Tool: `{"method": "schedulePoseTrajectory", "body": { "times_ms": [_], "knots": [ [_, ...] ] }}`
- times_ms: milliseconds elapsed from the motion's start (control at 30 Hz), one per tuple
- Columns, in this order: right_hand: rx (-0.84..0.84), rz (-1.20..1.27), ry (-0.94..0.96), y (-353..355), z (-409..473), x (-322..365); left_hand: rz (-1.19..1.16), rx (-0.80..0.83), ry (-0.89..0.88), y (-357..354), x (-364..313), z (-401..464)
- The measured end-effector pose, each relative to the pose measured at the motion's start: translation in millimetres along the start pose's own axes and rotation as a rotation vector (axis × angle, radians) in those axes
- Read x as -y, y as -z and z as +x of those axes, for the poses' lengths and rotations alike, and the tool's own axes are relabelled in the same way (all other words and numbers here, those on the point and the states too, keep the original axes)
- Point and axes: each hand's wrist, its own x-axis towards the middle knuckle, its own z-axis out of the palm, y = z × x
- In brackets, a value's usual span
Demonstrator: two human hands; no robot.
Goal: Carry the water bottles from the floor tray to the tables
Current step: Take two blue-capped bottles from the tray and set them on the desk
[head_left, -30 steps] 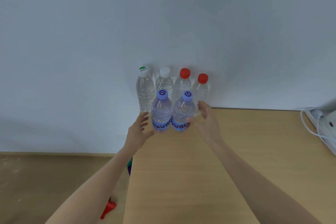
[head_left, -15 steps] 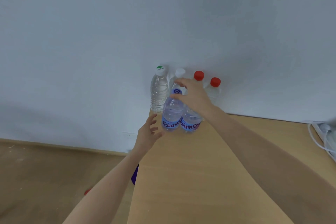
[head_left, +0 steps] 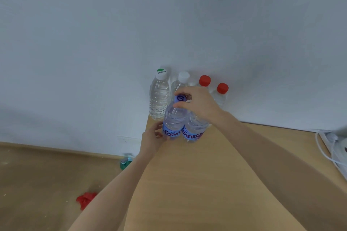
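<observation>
Several water bottles stand at the far left corner of a wooden table [head_left: 197, 184], against the wall. The back row holds a green-and-white-capped bottle [head_left: 159, 97], a white-capped bottle [head_left: 183, 78] and two red-capped bottles [head_left: 204, 80] [head_left: 222, 89]. In front stand two purple-labelled bottles [head_left: 173, 122] [head_left: 195, 127]. My right hand [head_left: 197, 104] reaches over them, fingers closed around the purple cap of the left one and covering the top of the right one. My left hand [head_left: 152, 138] touches the label of the left purple bottle with fingers spread.
A white power strip with cables [head_left: 336, 146] lies at the table's right edge. On the wooden floor to the left are a red object [head_left: 85, 199] and a green object [head_left: 125, 161]. The table's left edge drops off just beside the bottles.
My right hand rose from beside the right purple bottle and came down over the caps, gripping the left one. My left hand moved in against that bottle's label. The view shifted left.
</observation>
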Motion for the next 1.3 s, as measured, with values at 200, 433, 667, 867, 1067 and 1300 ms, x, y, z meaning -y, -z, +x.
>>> {"method": "schedulePoseTrajectory", "body": {
  "times_ms": [200,433,667,867,1067,1300],
  "knots": [
    [0.06,0.021,0.011,2.5,3.2,-4.8,0.023,0.004,0.004,-0.3,-0.1,0.9],
    [0.068,0.02,0.03,5.3,3.6,-12.0,0.025,-0.015,0.018,-6.4,-3.9,-4.7],
    [0.046,0.016,0.044,7.6,-4.9,-10.5,0.028,-0.014,0.033,-5.2,-3.9,-14.8],
    [-0.054,-0.039,-0.019,32.3,-21.4,-27.9,0.078,0.032,0.065,-7.3,8.2,-39.0],
    [-0.099,-0.04,-0.089,33.0,-31.7,-40.4,0.065,0.127,0.059,-31.2,2.9,-55.3],
    [-0.151,-0.136,-0.144,28.6,-34.1,-52.6,0.028,0.151,0.065,-61.2,2.2,-56.1]
  ]
}}
